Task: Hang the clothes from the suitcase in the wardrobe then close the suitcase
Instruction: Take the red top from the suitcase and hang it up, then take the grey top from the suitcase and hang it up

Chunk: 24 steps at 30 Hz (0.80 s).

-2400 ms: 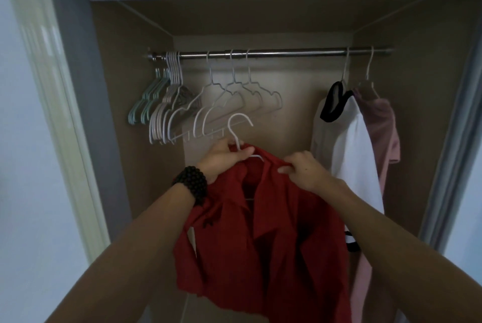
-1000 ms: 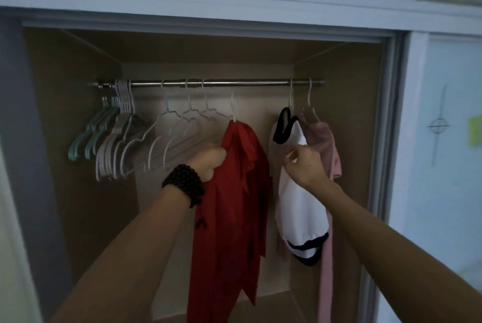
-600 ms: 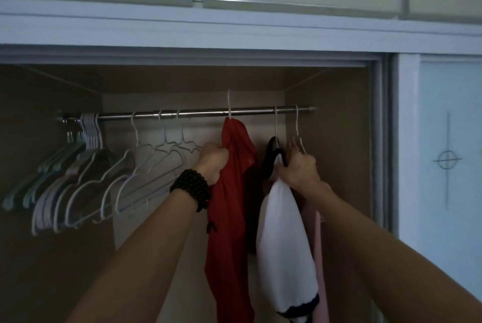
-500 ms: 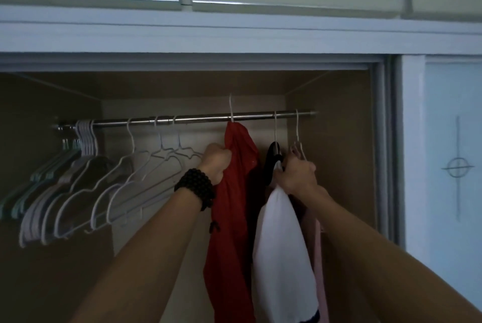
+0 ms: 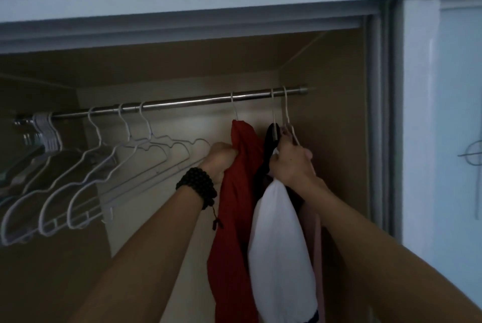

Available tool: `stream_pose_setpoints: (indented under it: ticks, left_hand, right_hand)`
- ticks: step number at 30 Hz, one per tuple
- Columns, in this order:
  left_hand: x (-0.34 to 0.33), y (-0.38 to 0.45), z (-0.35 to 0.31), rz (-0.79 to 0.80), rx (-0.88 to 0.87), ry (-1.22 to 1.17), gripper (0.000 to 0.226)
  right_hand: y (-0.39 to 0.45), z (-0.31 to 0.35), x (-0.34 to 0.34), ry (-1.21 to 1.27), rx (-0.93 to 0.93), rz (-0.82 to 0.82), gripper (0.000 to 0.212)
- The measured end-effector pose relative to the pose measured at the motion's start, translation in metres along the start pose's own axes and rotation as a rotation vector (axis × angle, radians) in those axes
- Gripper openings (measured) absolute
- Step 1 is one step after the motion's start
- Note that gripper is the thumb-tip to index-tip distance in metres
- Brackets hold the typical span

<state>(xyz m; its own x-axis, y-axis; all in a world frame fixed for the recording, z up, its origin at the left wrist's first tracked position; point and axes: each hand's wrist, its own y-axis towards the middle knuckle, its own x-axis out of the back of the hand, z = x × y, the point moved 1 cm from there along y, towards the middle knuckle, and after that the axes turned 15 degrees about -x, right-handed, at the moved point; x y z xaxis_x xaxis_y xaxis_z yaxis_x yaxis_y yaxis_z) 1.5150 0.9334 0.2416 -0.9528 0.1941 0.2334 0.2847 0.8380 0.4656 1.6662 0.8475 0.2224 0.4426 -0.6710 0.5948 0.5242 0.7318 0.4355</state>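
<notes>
A red garment hangs on a white hanger hooked over the metal rail of the wardrobe. My left hand, with a black bead bracelet at the wrist, grips the red garment near its shoulder. Just right of it hangs a white garment with a black collar. My right hand is closed on the top of that white garment at its hanger. A pink garment hangs behind it, mostly hidden. The suitcase is out of view.
Several empty white hangers hang tilted on the left half of the rail, with greenish ones at the far left. The wardrobe's right side wall stands close beside the pink garment. A pale sliding door lies to the right.
The red garment went from my hands up onto the rail, hooked beside the white one. My right hand moved from the red garment to the white garment's hanger. The view tilted up and left.
</notes>
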Motion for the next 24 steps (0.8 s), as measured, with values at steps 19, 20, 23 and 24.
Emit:
stream_pose_setpoints:
  ticks: [19, 20, 23, 24]
  left_hand:
    - [0.165, -0.252, 0.039, -0.013, 0.021, 0.461, 0.043]
    - [0.185, -0.281, 0.040, -0.004, 0.032, 0.511, 0.043]
    - [0.258, -0.405, 0.044, -0.040, 0.115, 0.715, 0.039]
    - [0.271, -0.436, 0.046, -0.046, 0.151, 0.755, 0.037]
  right_hand:
    - [-0.195, 0.072, -0.045, 0.177, 0.215, 0.191, 0.006]
    - [-0.218, 0.077, -0.057, 0.143, 0.237, 0.257, 0.008]
    - [-0.322, 0.105, -0.113, 0.112, 0.351, 0.560, 0.018]
    - [-0.348, 0.108, -0.127, 0.118, 0.371, 0.640, 0.019]
